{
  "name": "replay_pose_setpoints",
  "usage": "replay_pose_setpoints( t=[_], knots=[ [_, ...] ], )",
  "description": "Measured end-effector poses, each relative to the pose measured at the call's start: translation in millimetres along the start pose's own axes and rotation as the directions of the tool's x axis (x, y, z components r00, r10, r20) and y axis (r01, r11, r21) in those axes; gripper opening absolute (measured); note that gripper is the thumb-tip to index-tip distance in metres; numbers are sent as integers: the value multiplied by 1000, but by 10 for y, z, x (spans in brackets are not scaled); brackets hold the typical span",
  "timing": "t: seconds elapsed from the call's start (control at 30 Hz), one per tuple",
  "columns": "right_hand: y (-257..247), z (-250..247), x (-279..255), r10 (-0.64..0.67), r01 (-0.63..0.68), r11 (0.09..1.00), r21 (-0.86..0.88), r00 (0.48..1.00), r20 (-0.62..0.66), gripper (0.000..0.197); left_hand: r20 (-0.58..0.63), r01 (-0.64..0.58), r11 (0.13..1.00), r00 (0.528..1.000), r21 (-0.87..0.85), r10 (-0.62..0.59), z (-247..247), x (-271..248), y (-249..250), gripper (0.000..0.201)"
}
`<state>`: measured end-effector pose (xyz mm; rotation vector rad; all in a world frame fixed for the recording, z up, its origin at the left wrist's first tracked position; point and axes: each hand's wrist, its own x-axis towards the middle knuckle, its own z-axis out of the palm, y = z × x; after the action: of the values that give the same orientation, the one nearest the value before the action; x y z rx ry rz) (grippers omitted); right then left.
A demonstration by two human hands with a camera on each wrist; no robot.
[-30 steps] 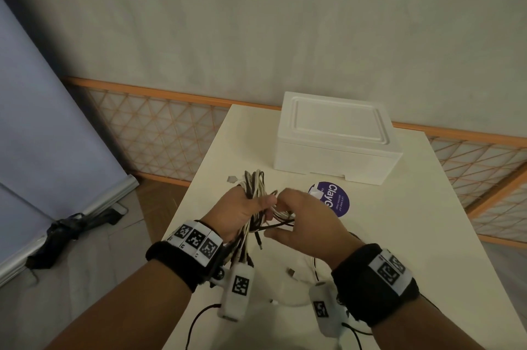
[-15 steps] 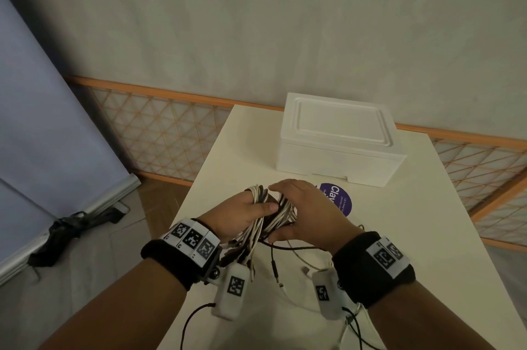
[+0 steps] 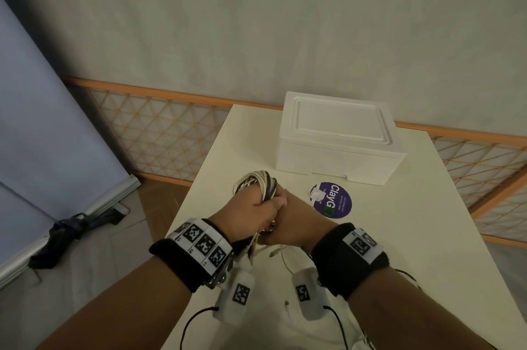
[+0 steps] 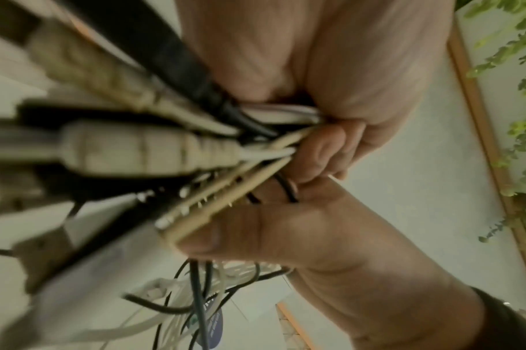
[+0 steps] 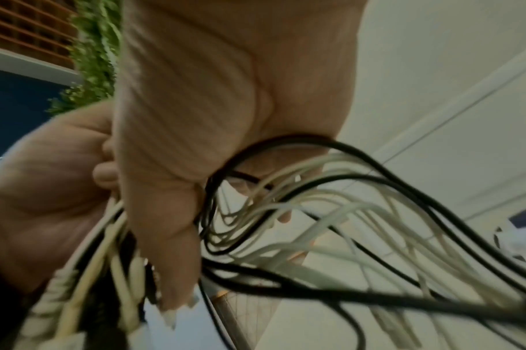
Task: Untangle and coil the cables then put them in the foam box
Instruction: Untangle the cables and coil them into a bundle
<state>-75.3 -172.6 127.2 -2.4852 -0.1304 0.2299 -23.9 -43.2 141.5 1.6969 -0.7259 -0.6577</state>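
Observation:
A bundle of white and black cables (image 3: 256,182) loops up out of my left hand (image 3: 253,214), which grips it in a fist above the table. My right hand (image 3: 291,224) presses against the left from the right, its fingers curled round the same bundle. In the left wrist view several plug ends (image 4: 142,149) fan out from the grip. In the right wrist view cable loops (image 5: 330,213) hang beside the thumb. A loose white cable end (image 3: 281,252) trails below the hands. The white foam box (image 3: 339,141) stands behind, lid on.
The cream table (image 3: 399,235) carries a round purple sticker (image 3: 332,200) just right of the hands. An orange lattice fence (image 3: 159,133) runs behind the table. A dark folded umbrella (image 3: 74,231) lies on the floor at left.
Both hands have closed together around the bundle, the right hand sliding left onto the left fist. The cable loops now stand bunched above the left hand.

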Motion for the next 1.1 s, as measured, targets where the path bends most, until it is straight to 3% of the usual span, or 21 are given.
replay_pose_setpoints(
  t=[0.07, 0.17, 0.3, 0.37, 0.4, 0.47, 0.53, 0.57, 0.63, 0.7, 0.8, 0.93, 1.1],
  knots=[
    [-49, 17, 17, 65, -74, 995, 61, 989, 135, 44, 74, 13, 997, 997, -73, -8, -34, 0, 21, 11],
    [59, 5, 15, 117, -148, 980, 131, 968, 220, 56, 149, 5, 989, 989, -146, 17, -152, -12, 42, 10],
    [349, -127, -8, 227, -222, 972, -79, 971, 71, 79, 233, 120, 971, 970, -209, -69, -340, -9, 54, 7],
    [377, -224, -67, 227, -227, 972, -65, 974, -10, 111, 282, 210, 969, 945, -128, -167, -325, -6, 60, 5],
    [341, -261, -91, 163, -164, 986, -9, 984, -73, 120, 304, 255, 963, 927, -86, -218, -294, 0, 59, 6],
    [214, -304, -86, -84, 90, 996, 12, 966, -245, 109, 339, 301, 953, 900, -24, -275, -199, 20, 65, 15],
    [129, -276, -43, -288, 285, 957, -53, 911, -296, 69, 304, 229, 972, 924, 49, -233, -115, 59, 67, 26],
    [102, -255, -41, -291, 294, 955, -40, 906, -308, 50, 261, 159, 979, 947, 128, -188, -93, 80, 76, 32],
    [199, -198, -39, -177, 190, 982, 2, 917, -358, 28, 187, 57, 961, 976, 269, -110, -58, 105, 89, 38],
    [404, -172, -61, -25, -6, 997, -80, 923, -383, 21, 117, 43, 954, 990, 297, -81, -70, 89, 49, 34],
    [840, -244, -228, 197, -332, 892, -308, 897, -395, 20, 20, 71, 920, 996, 386, -85, -179, 35, -62, 32],
    [1254, -348, -563, 198, -427, 687, -588, 889, -414, 28, -19, 136, 894, 990, 426, -141, -295, 30, -216, 32],
    [1438, -408, -817, 210, -519, 639, -568, 828, -520, 32, -61, 185, 909, 983, 374, -175, -346, 150, -255, 30]
  ],
)
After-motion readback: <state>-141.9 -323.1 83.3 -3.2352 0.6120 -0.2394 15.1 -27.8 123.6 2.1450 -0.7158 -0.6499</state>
